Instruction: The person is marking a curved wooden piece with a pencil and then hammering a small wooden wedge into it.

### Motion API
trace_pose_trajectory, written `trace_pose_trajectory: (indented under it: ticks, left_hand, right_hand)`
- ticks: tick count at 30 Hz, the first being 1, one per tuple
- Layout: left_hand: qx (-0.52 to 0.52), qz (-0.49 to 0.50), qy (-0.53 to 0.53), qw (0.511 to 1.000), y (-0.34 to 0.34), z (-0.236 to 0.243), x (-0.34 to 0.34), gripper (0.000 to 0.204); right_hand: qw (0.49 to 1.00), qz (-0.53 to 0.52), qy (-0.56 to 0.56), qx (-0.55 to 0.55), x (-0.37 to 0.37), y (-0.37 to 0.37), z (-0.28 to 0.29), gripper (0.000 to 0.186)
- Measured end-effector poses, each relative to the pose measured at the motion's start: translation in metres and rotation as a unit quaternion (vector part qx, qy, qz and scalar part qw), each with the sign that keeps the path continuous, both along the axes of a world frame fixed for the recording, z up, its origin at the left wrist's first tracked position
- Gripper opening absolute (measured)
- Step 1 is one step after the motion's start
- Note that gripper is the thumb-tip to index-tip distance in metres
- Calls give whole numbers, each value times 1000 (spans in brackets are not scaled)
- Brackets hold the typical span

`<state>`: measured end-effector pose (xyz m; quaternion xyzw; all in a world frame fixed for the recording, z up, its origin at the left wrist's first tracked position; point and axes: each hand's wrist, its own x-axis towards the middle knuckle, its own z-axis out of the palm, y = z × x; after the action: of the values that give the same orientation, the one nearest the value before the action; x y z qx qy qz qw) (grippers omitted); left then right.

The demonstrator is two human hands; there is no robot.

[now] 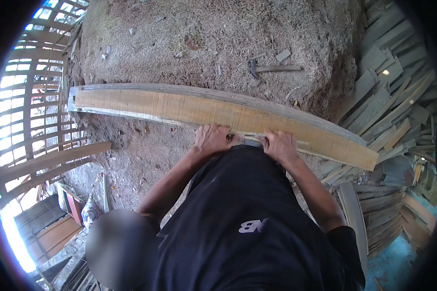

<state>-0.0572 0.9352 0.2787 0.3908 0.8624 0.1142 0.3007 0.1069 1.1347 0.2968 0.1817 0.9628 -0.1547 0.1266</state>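
A long, curved wooden plank (179, 107) lies across the scene on a mound of wood shavings, its top face freshly pale. My left hand (212, 138) and my right hand (279, 145) rest side by side on the plank's near edge, right of its middle, with the fingers curled down. Between them runs a short grey tool (251, 142); each hand seems to grip one end of it, though the ends are hidden under the fingers. A black shirt (247, 218) fills the lower middle and covers the ground below the plank.
A hammer (276, 68) with a wooden handle lies on the shavings mound (204, 34) beyond the plank. Stacked grey planks and offcuts (393, 82) crowd the right side. A slatted wooden wall (34, 106) and leaning boards (53, 162) stand at the left.
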Motion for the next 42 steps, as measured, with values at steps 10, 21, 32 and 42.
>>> trace_pose_trajectory:
  ticks: [10,21,32,42]
  left_hand:
    - [127,50,179,974,54,10,-49,69]
    - [96,-1,96,991,68,25,-69,65]
    - [-22,-83,33,996,74,53,-76,92]
    - [-13,-31,87,996,65,22,-49,89]
  right_hand:
    - [993,-22,68,90,-66,44,18,52]
    - [997,-6,36,75,-81,61,39,49]
    - [992,104,-47,-51,-70,108,69,56]
    - [999,25,-33,8,-55,70,14,58]
